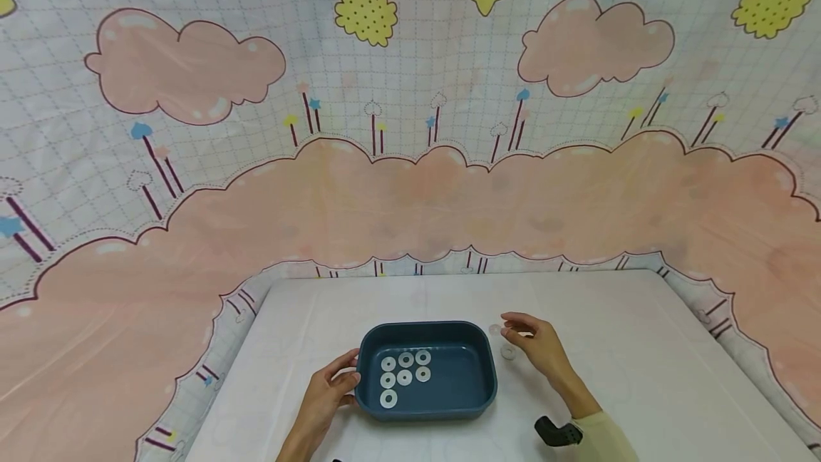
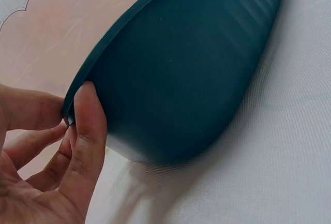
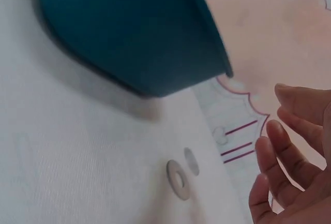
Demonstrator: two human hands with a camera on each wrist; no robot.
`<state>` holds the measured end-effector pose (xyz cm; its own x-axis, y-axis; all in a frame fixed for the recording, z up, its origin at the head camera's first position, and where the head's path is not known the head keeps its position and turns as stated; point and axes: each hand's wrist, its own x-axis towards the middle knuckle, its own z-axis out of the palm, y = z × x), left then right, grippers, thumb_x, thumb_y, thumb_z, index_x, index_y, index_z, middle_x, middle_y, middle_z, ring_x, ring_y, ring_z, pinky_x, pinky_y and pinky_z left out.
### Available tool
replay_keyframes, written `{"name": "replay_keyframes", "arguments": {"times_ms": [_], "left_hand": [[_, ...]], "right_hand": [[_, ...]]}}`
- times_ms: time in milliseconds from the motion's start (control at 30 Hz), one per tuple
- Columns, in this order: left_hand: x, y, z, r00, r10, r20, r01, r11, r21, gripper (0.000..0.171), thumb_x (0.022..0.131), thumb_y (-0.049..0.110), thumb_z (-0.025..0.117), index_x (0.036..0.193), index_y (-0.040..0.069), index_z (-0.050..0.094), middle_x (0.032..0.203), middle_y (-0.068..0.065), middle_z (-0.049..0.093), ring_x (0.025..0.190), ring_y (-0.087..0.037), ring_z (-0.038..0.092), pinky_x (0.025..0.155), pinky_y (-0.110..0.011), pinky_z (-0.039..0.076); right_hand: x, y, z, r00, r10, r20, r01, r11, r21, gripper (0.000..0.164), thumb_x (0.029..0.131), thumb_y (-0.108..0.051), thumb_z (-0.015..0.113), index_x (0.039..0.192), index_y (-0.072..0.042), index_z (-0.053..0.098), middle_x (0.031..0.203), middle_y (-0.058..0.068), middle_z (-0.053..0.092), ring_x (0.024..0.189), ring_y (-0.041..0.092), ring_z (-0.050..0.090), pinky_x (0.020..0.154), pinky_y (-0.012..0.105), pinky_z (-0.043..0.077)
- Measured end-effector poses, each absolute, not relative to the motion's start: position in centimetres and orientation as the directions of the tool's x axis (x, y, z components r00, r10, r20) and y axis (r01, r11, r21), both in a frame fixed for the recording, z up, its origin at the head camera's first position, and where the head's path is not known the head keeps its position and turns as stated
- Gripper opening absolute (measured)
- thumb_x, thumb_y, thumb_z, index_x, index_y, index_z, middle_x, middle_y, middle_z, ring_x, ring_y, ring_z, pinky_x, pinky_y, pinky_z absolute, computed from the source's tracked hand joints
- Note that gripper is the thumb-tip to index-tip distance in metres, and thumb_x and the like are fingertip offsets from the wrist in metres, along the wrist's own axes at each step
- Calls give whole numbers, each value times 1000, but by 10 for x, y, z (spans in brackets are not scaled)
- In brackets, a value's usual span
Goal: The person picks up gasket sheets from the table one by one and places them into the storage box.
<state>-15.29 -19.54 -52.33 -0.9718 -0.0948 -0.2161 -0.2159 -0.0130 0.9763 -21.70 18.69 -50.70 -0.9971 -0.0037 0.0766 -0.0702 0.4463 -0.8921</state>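
Observation:
A blue rectangular tray (image 1: 458, 380) stands on the white table. Several flat white washers (image 1: 383, 400) lie inside on its left half, in short rows. At the tray's left end my left hand (image 1: 321, 394) pinches the rim (image 2: 85, 69), the thumb (image 2: 90, 125) against the outer wall. Beyond the right end, my right hand (image 1: 541, 348) hovers with loosely bent fingers and nothing between them. Two more pale discs lie on the table beside it: a washer (image 3: 172, 175) with its hole visible and a fainter one (image 3: 191, 162) just behind.
White cloth covers the table (image 1: 308, 312). A patterned backdrop (image 1: 423, 212) with clouds and stars rises behind it. On the right forearm sits a black device (image 1: 556, 433) near a pale yellow sleeve (image 1: 603, 437).

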Motion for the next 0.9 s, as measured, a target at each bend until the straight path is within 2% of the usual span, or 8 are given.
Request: {"name": "replay_keyframes", "arguments": {"times_ms": [300, 633, 900], "left_hand": [[-152, -195, -523, -972, -98, -216, -217, 1, 976, 48, 91, 0, 62, 138, 3, 54, 120, -13, 52, 91, -19, 62, 61, -30, 55], [-152, -196, -523, -971, -99, -217, -218, 2, 976, 48, 91, 0, 62, 138, 2, 54, 120, -14, 53, 90, -18, 62, 60, -30, 54], [-153, -197, -524, -971, -94, -221, -222, -2, 975, 49, 90, 0, 63, 139, 2, 53, 119, -13, 52, 91, -18, 62, 61, -31, 55]], "right_hand": [[-236, 190, -527, -995, 11, 97, -72, 578, -813, 35, 89, -21, 71, 123, -12, 69, 112, 9, 68, 106, 24, 61, 86, 35, 47], [-252, 188, -540, -998, 20, 62, -36, 630, -776, 29, 86, -17, 73, 114, -9, 73, 103, 12, 66, 86, 20, 53, 68, 28, 40], [-258, 187, -545, -1000, 7, 27, -16, 648, -762, 29, 85, -14, 74, 113, -5, 73, 97, 12, 63, 81, 20, 51, 68, 28, 40]]}}
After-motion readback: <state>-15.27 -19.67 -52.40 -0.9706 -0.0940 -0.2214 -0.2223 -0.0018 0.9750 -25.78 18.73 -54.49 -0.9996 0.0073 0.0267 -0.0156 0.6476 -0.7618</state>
